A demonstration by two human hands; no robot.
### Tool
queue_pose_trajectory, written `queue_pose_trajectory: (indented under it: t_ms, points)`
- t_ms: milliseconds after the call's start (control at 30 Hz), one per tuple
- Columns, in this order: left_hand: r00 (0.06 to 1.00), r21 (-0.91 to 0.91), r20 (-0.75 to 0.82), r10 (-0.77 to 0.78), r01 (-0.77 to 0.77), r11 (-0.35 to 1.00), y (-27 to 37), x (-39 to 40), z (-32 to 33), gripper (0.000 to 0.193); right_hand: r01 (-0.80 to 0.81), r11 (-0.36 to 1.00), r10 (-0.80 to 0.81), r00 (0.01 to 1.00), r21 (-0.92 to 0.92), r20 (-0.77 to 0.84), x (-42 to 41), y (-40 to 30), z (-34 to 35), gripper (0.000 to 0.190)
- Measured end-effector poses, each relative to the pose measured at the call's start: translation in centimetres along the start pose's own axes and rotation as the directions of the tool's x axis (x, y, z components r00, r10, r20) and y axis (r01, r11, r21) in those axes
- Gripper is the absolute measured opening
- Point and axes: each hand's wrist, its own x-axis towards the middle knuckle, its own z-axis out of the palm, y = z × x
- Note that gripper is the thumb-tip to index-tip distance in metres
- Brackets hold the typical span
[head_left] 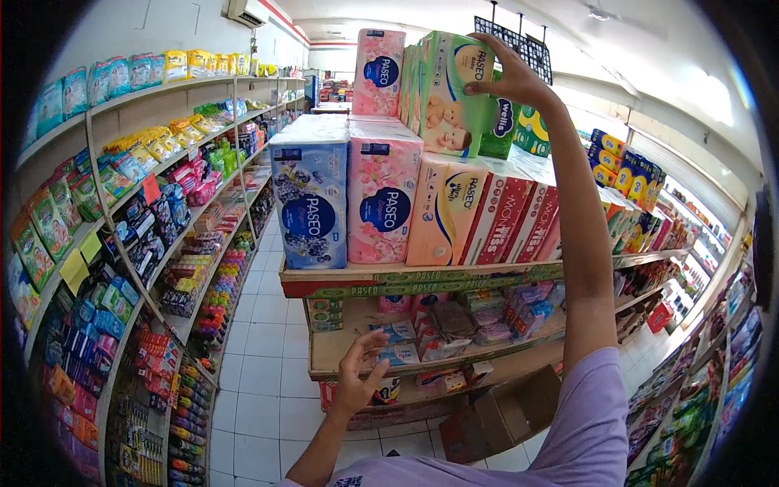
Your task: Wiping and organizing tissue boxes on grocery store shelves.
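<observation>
My right hand (511, 76) reaches up to a green Paseo Baby tissue pack (447, 97). Its thumb rests on the front and its fingers lie over the top edge. The pack stands on the upper layer, above a peach Paseo pack (447, 210). Just left of it is an upright pink Paseo pack (378, 73), with another pink pack (384, 195) below. A blue Paseo pack (309, 204) forms the left corner of the stack. Lower down, my left hand (362, 374) holds nothing, fingers apart, in front of small blue wipes packs (398, 354).
A tiered display shelf (331, 359) bears the stock. Red Montiss packs (502, 219) and a green Wellis pack (500, 125) sit to the right. On the floor lies an opened cardboard box (502, 420). A tiled aisle (255, 341) separates this display from the long wall shelves (164, 249).
</observation>
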Motion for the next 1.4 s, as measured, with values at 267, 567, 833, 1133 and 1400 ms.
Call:
queue_pose_trajectory:
  t_ms: [267,567,833,1133,1400]
  points:
    - [0.999,0.09,0.003,-0.033,0.033,0.995,0.0,-0.8,-1.6,0.048,0.173,0.928,-0.308,0.854,-0.33,-0.42,-3.1,-7.9,0.7,0.067]
    - [0.997,0.101,0.024,-0.068,0.065,0.993,0.6,-1.9,-3.3,0.045,0.159,0.937,-0.2,0.974,-0.31,-0.107,-9.5,-17.7,11.0,0.062]
    - [0.989,0.09,0.06,-0.138,0.132,0.987,0.5,-2.5,-5.2,0.046,0.057,0.972,-0.092,0.985,-0.228,-0.145,-12.8,-21.7,7.9,0.059]
    - [0.96,0.357,-0.126,0.251,-0.192,0.914,3.2,0.3,-7.3,0.071,0.041,0.998,-0.045,0.996,-0.052,-0.076,-17.5,-25.2,4.7,0.087]
    - [0.847,0.54,0.046,0.53,-0.468,0.7,5.3,2.9,-4.7,0.09,0.118,0.989,-0.137,0.956,-0.087,-0.258,-26.3,-27.0,6.0,0.05]
